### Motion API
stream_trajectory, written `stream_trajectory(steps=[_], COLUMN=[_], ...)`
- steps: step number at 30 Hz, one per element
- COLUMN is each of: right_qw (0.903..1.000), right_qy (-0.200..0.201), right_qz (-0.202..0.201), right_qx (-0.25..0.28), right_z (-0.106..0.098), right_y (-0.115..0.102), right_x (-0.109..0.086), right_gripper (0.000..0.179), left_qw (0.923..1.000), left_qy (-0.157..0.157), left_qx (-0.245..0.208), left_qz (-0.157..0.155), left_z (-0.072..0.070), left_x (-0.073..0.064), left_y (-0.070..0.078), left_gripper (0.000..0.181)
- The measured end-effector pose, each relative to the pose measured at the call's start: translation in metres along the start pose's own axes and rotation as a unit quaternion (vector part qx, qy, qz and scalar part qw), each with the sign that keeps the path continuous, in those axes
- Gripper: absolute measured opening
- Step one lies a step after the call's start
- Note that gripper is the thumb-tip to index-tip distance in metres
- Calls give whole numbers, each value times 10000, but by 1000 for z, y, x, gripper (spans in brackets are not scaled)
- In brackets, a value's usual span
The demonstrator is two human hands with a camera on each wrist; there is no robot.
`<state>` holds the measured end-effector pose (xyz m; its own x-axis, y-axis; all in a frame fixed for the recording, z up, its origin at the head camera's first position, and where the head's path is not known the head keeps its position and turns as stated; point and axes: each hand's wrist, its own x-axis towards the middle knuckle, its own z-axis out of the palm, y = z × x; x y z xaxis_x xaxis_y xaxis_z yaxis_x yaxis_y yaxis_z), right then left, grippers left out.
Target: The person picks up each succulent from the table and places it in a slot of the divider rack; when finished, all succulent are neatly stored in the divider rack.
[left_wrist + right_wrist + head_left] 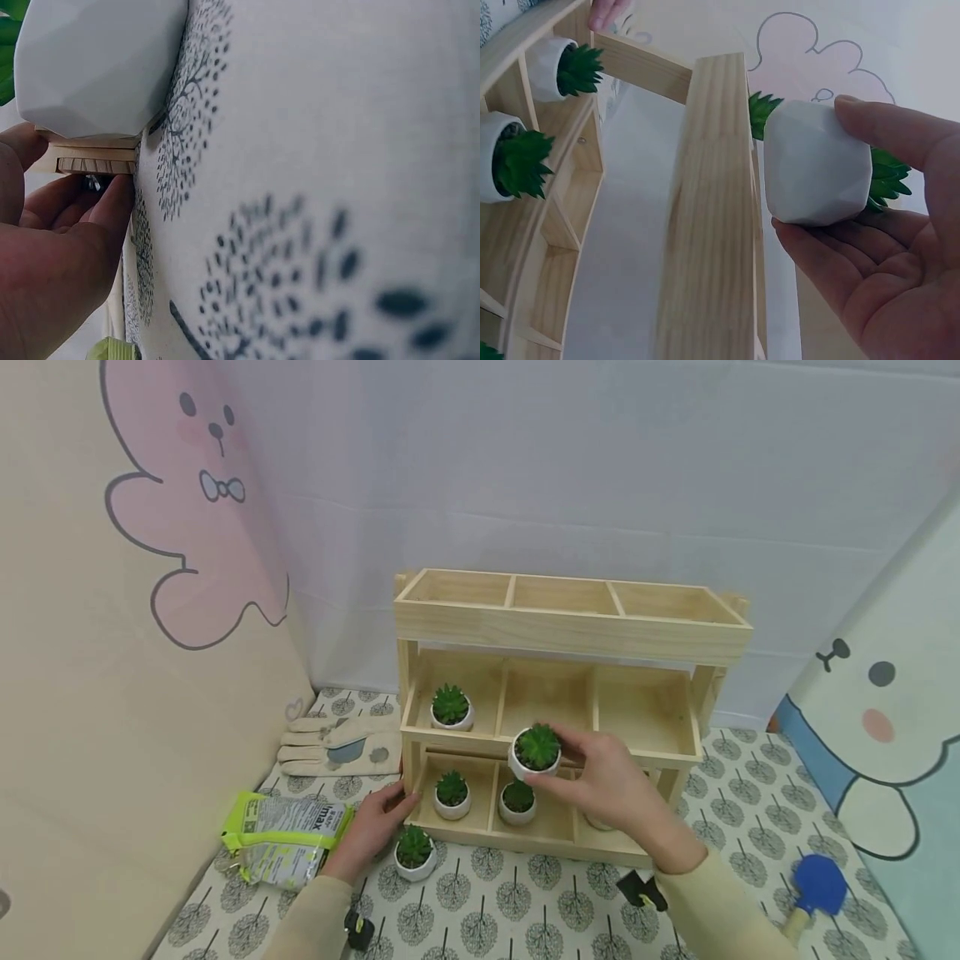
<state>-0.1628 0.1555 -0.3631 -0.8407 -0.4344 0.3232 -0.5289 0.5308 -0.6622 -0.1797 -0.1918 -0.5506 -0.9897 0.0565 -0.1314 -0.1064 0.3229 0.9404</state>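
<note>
My right hand [615, 777] holds a small succulent in a white faceted pot [535, 758], pinched between thumb and fingers in front of the middle tier of a three-tier wooden shelf [570, 628]. In the right wrist view the white pot [817, 165] lies tilted in the grip. My left hand [375, 827] grips the shelf's lower left end; in the left wrist view thumb and fingers are on either side of the wood [97, 163]. One potted succulent [452, 707] stands in the middle tier's left compartment. Below sit a left succulent [452, 795], a middle succulent [517, 803], and another pot mostly hidden by my right hand.
Just before the shelf's left corner, another potted succulent [415, 853] stands on the tree-print cloth [480, 935]. Farther left lie a green-and-grey bag [288, 839] and pale gloves [345, 746]. A blue-headed trowel [819, 885] lies at the right.
</note>
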Motion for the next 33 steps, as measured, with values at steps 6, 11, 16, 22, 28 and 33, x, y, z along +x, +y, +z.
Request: stream_trajectory(steps=[6, 11, 16, 22, 28, 33], right_qw=[9994, 9982, 9971, 9922, 9885, 9884], right_qy=[246, 490, 600, 527, 507, 521], right_qz=[26, 1, 269, 774, 896, 835], right_qx=[-233, -356, -377, -828, -1107, -1154], right_z=[-11, -17, -17, -10, -4, 0], right_y=[1, 6, 14, 26, 32, 32], right_x=[13, 25, 35, 43, 47, 52], right_gripper=[59, 58, 58, 62, 70, 64], left_qw=[10000, 10000, 10000, 10000, 10000, 10000], left_qy=[3, -5, 14, 40, 57, 87], left_qx=[11, -61, -60, -36, -3, 22], left_qz=[7, -49, -53, -56, -14, -20], left_z=[0, 0, 1, 2, 3, 2], left_x=[-1, 0, 0, 1, 2, 1], left_y=[0, -1, 0, 0, -1, -1], left_gripper=[55, 56, 57, 57, 56, 56])
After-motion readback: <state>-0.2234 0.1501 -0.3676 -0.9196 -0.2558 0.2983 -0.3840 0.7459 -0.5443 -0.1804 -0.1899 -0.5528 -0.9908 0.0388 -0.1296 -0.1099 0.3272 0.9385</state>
